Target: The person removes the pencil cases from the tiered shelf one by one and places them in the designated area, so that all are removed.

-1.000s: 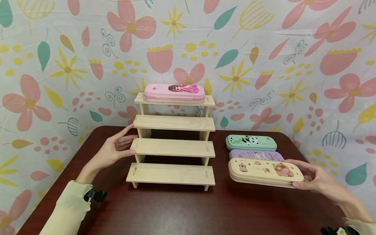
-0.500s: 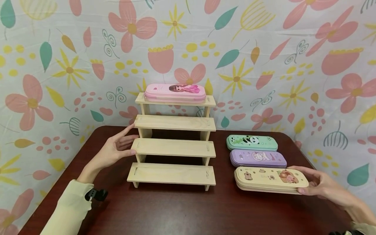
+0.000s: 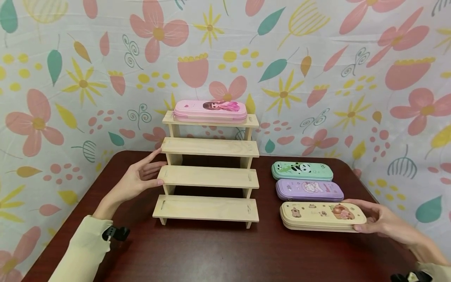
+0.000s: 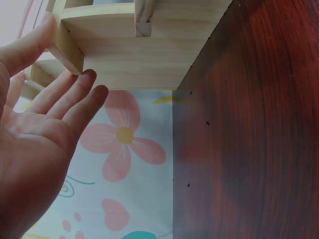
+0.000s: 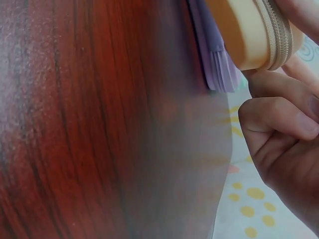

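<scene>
In the head view my right hand (image 3: 382, 223) pinches the right end of a cream zippered pencil case (image 3: 313, 215) printed with animals. Whether the case touches the table there I cannot tell. The right wrist view shows its zipper (image 5: 279, 37) close up, with curled fingers beside it. Behind it lie a purple pencil case (image 3: 297, 190) and a green panda one (image 3: 289, 170). My left hand (image 3: 135, 180) touches the left side of a stepped wooden stand (image 3: 208, 176), its fingers fairly straight. A pink pencil case (image 3: 197, 111) with a doll picture lies on the top step.
The dark red-brown table (image 3: 211, 254) carries the stand and the cases. Close behind it hangs a floral cloth (image 3: 105, 78). The three lower steps rise toward the back, the lowest step (image 3: 204, 207) nearest me.
My right hand has brought the cream pencil case toward me and lower, uncovering the purple one. Lately it has shifted slightly left. My left hand has stayed at the stand.
</scene>
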Tool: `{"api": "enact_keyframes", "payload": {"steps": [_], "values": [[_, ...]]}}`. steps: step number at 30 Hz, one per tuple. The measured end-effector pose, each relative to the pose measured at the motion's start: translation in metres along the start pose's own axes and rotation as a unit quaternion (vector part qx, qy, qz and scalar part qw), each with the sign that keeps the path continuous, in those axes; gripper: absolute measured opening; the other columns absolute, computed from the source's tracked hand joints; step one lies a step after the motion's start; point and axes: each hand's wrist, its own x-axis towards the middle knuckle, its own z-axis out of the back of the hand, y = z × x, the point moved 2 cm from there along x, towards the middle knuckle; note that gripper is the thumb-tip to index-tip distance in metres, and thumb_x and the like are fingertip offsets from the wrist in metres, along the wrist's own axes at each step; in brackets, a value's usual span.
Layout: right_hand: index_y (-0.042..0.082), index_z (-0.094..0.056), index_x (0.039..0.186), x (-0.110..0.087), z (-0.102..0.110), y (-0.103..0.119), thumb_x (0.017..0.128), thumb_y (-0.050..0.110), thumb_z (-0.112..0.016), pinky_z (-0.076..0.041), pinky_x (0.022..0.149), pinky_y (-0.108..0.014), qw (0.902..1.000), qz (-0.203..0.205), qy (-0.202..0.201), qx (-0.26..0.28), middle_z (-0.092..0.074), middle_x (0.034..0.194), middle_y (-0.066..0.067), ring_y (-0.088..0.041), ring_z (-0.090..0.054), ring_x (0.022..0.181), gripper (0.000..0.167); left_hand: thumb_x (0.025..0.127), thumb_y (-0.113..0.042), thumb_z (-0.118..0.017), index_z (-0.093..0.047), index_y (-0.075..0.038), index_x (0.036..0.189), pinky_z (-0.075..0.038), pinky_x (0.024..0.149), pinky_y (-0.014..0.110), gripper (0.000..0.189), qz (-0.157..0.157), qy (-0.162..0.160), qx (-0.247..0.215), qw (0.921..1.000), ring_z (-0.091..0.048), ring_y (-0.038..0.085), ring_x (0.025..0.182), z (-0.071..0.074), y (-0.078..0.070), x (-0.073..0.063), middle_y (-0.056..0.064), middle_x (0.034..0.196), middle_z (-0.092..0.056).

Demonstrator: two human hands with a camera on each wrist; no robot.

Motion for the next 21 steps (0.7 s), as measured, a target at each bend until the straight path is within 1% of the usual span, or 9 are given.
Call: {"api": "enact_keyframes", "payload": {"steps": [2,4,6,8,10,15,17,19,21], "values": [[0.047,-0.058,0.146,0.0004,0.0006,0.0002,0.102,-0.010,-0.059,-0.063,0.076,-0.038,0.9999,-0.007,-0.008,-0.013,-0.072,0.116,-0.014,-0.022,-0.073,0.097,0.072,0.092,0.002,-0.080,-0.025,-0.025,0.170,-0.049,0.108,0.037,0.099,0.001,0.001,0.001,1.0000,-0.051,0.038,0.140,0.0000,-0.0002,0.0003,0.024,0.151,-0.054],[0.048,-0.058,0.145,0.0007,0.0000,0.0007,0.101,-0.007,-0.062,-0.059,0.059,-0.035,0.9987,-0.014,-0.026,-0.042,-0.073,0.109,-0.014,-0.018,-0.072,0.087,0.070,0.092,0.002,-0.080,-0.025,-0.025,0.170,-0.049,0.108,0.038,0.099,0.001,0.001,0.002,1.0000,-0.052,0.037,0.140,0.0001,-0.0004,0.0005,0.023,0.150,-0.055],[0.047,-0.057,0.145,0.0006,-0.0006,0.0010,0.100,-0.004,-0.065,-0.050,0.046,-0.033,0.9959,-0.021,-0.046,-0.075,-0.073,0.103,-0.013,-0.015,-0.069,0.077,0.068,0.092,0.003,-0.080,-0.025,-0.025,0.170,-0.049,0.108,0.037,0.099,0.001,0.001,0.001,1.0000,-0.052,0.037,0.140,0.0002,-0.0009,0.0007,0.025,0.150,-0.054],[0.044,-0.056,0.146,0.0012,-0.0010,0.0006,0.099,-0.002,-0.067,-0.040,0.038,-0.033,0.9927,-0.018,-0.060,-0.103,-0.072,0.099,-0.013,-0.014,-0.066,0.070,0.066,0.092,0.003,-0.080,-0.025,-0.025,0.170,-0.049,0.108,0.036,0.099,0.000,0.000,0.000,1.0000,-0.051,0.038,0.140,0.0005,-0.0013,0.0010,0.027,0.150,-0.054],[0.039,-0.055,0.148,0.0021,-0.0007,-0.0001,0.098,-0.001,-0.068,-0.039,0.037,-0.033,0.9906,-0.010,-0.067,-0.119,-0.072,0.100,-0.012,-0.016,-0.065,0.070,0.065,0.092,0.003,-0.080,-0.025,-0.024,0.170,-0.049,0.107,0.034,0.099,-0.001,-0.001,0.000,1.0000,-0.051,0.039,0.140,0.0009,-0.0018,0.0012,0.029,0.149,-0.053],[0.039,-0.055,0.147,0.0050,0.0011,-0.0020,0.097,0.002,-0.072,-0.043,0.039,-0.029,0.9845,-0.007,-0.079,-0.156,-0.071,0.100,-0.009,-0.016,-0.059,0.058,0.065,0.092,0.004,-0.080,-0.026,-0.024,0.170,-0.049,0.107,0.033,0.099,-0.002,-0.003,-0.001,1.0000,-0.051,0.040,0.140,0.0007,-0.0021,0.0010,0.030,0.149,-0.053],[0.041,-0.055,0.145,0.0060,0.0014,-0.0028,0.096,0.001,-0.073,-0.048,0.044,-0.029,0.9846,-0.005,-0.079,-0.156,-0.071,0.103,-0.009,-0.015,-0.060,0.061,0.066,0.092,0.004,-0.080,-0.025,-0.024,0.170,-0.049,0.107,0.033,0.099,-0.002,-0.001,-0.003,1.0000,-0.051,0.040,0.140,0.0002,-0.0017,0.0008,0.030,0.150,-0.053],[0.043,-0.055,0.145,0.0071,0.0021,-0.0039,0.096,-0.002,-0.073,-0.049,0.046,-0.028,0.9856,0.005,-0.073,-0.152,-0.072,0.104,-0.009,-0.011,-0.059,0.061,0.069,0.092,0.003,-0.080,-0.025,-0.023,0.170,-0.048,0.107,0.033,0.099,-0.001,0.000,-0.004,1.0000,-0.050,0.040,0.140,-0.0004,-0.0012,0.0006,0.029,0.151,-0.052],[0.045,-0.055,0.144,0.0085,0.0027,-0.0052,0.095,-0.005,-0.073,-0.052,0.052,-0.029,0.9864,0.015,-0.069,-0.148,-0.071,0.110,-0.005,-0.010,-0.061,0.070,0.072,0.092,0.003,-0.080,-0.025,-0.023,0.170,-0.048,0.108,0.033,0.098,-0.001,0.000,-0.004,1.0000,-0.050,0.039,0.141,-0.0007,-0.0007,0.0002,0.027,0.152,-0.052]]}}
